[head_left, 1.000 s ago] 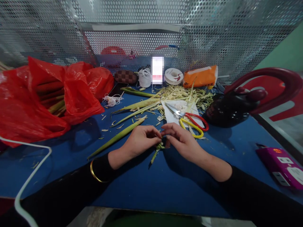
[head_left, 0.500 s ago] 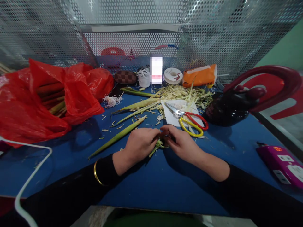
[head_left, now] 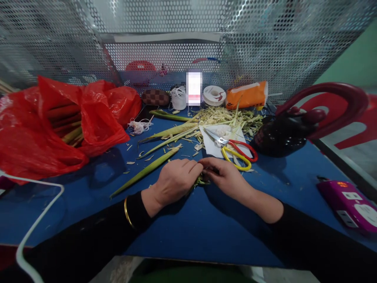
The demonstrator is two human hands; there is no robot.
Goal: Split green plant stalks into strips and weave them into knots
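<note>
The step seems to be fine fingertip work on a small green plant piece (head_left: 201,181), near five o'clock from the view's middle. The left hand (head_left: 177,179) and the right hand (head_left: 227,173) meet over it, fingers curled; their tips are hidden, so I cannot tell whether each one pinches it. The next move probably calls for small, steady finger motion.

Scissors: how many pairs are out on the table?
1. The red-and-yellow-handled scissors lie partly on the white paper, beyond the right hand. Others could be hidden under the plant scraps or inside the red bag.
</note>
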